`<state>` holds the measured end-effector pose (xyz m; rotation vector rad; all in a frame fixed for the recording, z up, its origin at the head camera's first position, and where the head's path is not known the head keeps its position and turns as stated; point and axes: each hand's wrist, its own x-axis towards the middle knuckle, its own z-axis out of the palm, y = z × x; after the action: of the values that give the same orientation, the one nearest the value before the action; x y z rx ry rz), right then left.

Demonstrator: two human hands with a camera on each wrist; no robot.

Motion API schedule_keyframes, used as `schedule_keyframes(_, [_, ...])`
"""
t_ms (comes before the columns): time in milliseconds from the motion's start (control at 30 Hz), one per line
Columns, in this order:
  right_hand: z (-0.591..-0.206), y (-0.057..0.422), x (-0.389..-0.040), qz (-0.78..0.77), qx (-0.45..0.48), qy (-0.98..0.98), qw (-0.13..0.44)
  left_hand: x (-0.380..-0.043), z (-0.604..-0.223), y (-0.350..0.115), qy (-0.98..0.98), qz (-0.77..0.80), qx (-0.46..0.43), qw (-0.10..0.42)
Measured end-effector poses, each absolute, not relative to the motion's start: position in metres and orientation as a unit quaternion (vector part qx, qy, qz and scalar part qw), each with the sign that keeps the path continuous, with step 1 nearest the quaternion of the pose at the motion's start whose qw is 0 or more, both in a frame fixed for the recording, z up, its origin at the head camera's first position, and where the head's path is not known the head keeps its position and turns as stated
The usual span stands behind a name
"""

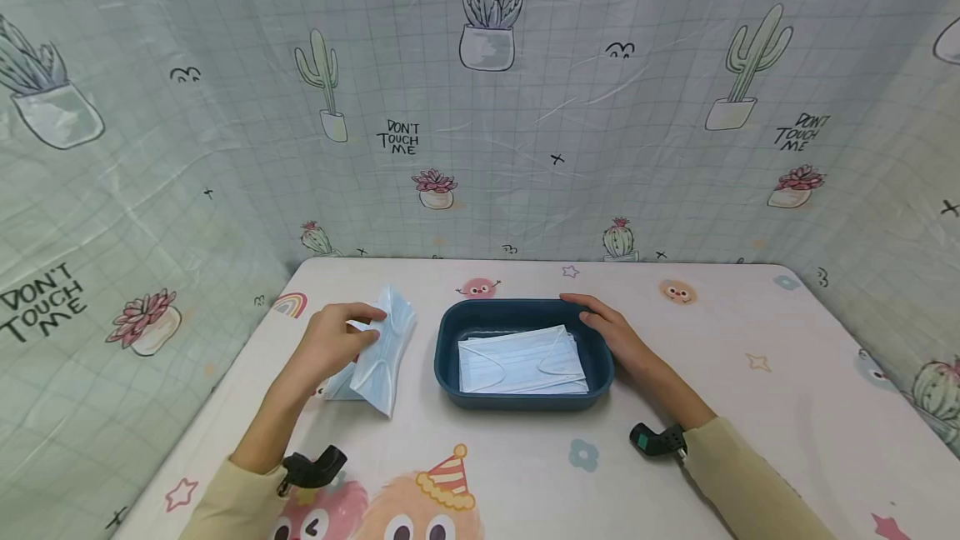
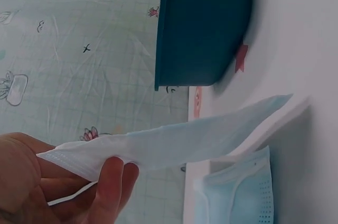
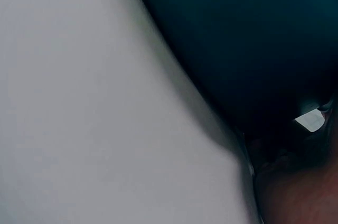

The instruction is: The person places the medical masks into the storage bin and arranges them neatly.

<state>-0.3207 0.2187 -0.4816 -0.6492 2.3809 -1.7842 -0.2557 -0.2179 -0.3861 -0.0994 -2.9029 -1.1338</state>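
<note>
My left hand (image 1: pixel 337 340) pinches a pale blue disposable face mask (image 1: pixel 393 323) between thumb and fingers, and the mask hangs edge-on to the left of the basin. Under it another face mask (image 2: pixel 237 192) lies on the table, partly hidden in the head view. A dark blue plastic basin (image 1: pixel 450 390) sits at the middle of the table. Inside it is a small stack of face masks (image 1: pixel 517 365), laid flat with white ear loops on top. At the basin's right back corner my right hand (image 1: pixel 615 336) grips the rim, thumb over the edge and fingers along the outside.
The table (image 1: pixel 720 457) wears a white cover printed with cartoon figures. Behind and beside it hangs a curtain (image 1: pixel 555 207) with cactus prints. Black wrist cameras (image 1: pixel 315 469) are strapped near both sleeves.
</note>
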Motion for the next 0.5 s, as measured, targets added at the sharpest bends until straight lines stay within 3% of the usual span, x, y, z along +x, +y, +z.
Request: schedule_keyframes(500, [-0.482, 0.218, -0.321, -0.588, -0.210, 0.780, 0.051, -0.258, -0.398, -0.206, -0.929, -0.363, -0.072, -0.003])
